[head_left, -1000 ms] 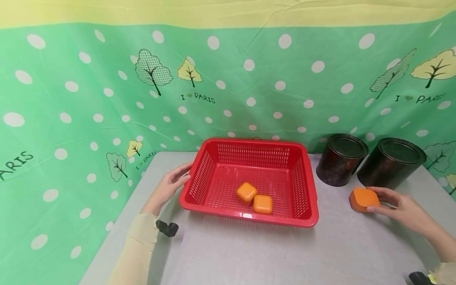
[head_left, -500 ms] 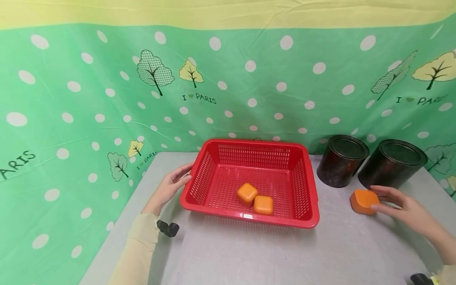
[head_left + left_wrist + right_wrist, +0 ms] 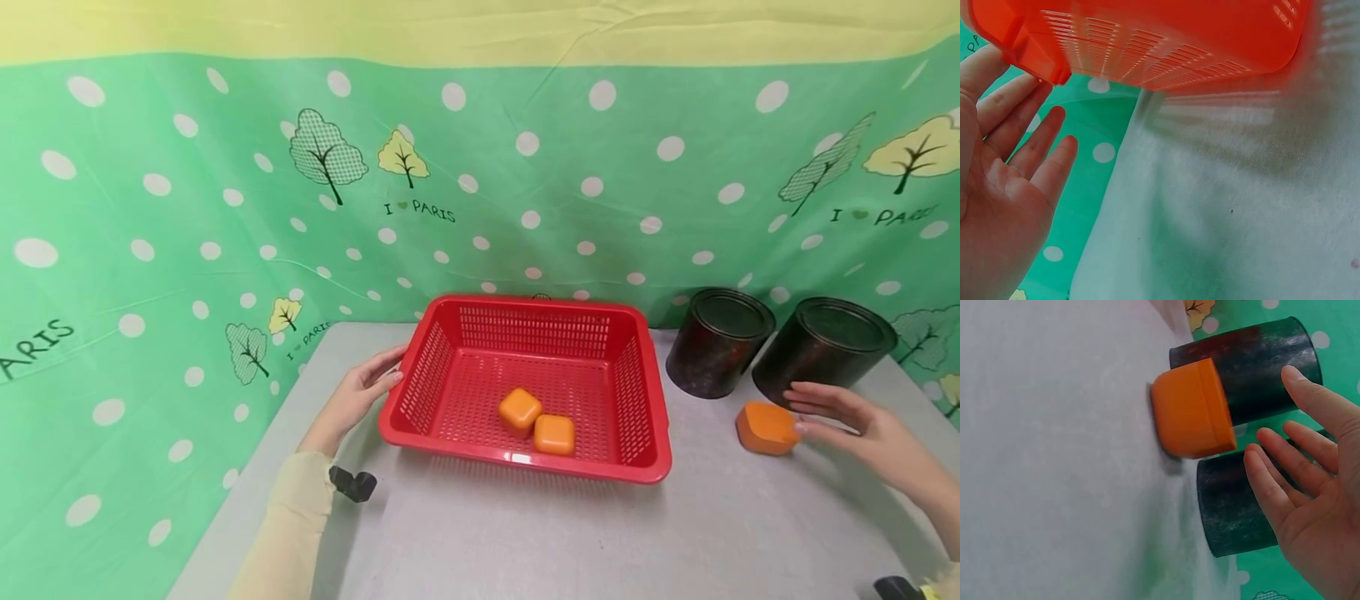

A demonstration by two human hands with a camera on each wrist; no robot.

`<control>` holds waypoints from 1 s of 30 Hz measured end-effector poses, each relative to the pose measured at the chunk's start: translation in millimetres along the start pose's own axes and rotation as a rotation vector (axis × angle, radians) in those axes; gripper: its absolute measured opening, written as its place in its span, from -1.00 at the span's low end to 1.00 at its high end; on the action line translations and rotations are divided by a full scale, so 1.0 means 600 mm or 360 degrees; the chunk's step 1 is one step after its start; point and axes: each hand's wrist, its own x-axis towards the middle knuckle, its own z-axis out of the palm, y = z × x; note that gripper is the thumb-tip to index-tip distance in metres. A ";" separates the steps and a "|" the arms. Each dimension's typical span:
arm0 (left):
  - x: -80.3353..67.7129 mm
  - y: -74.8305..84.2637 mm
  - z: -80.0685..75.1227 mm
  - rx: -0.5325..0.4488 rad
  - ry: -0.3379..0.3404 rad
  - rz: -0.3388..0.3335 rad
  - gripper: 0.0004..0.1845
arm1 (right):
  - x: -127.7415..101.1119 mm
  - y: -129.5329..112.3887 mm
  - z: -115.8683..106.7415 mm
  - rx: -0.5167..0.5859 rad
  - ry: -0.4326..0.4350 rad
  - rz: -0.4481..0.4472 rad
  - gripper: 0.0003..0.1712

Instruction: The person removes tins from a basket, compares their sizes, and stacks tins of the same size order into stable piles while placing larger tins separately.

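A rounded orange box (image 3: 767,428) with a flat top sits on the table at the right, in front of two black cans. My right hand (image 3: 870,429) is just right of it, fingers spread, holding nothing. In the right wrist view, a gap shows between the fingers of the right hand (image 3: 1310,481) and the orange box (image 3: 1188,409). My left hand (image 3: 358,398) touches the left rim of a red plastic basket (image 3: 517,457). From the left wrist, the fingers (image 3: 1044,140) look fairly straight, some meeting the rim's underside. Two glossy orange rounded blocks (image 3: 520,410) lie inside the basket.
Two black lidded cans (image 3: 720,343) stand at the back right, near the curtain. The green dotted curtain (image 3: 517,192) hangs behind and to the left of the grey table (image 3: 517,542). Each wrist bears a small black device (image 3: 352,483).
My right hand has let go of the orange box and drawn back slightly to the right. The box stays on the table. The left hand remains at the basket's rim.
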 end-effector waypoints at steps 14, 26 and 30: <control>-0.004 0.005 0.003 0.0000 0.0007 0.0009 -0.40 | -0.001 -0.056 -0.005 0.0133 -0.0034 -0.0223 -0.41; -0.004 0.004 0.002 -0.0015 0.0006 0.0003 -0.40 | 0.011 -0.118 0.010 0.0206 -0.0137 -0.0196 -0.44; -0.003 0.003 0.002 -0.0020 0.0007 0.0003 -0.40 | 0.020 -0.141 0.017 0.0226 -0.0138 -0.0272 -0.43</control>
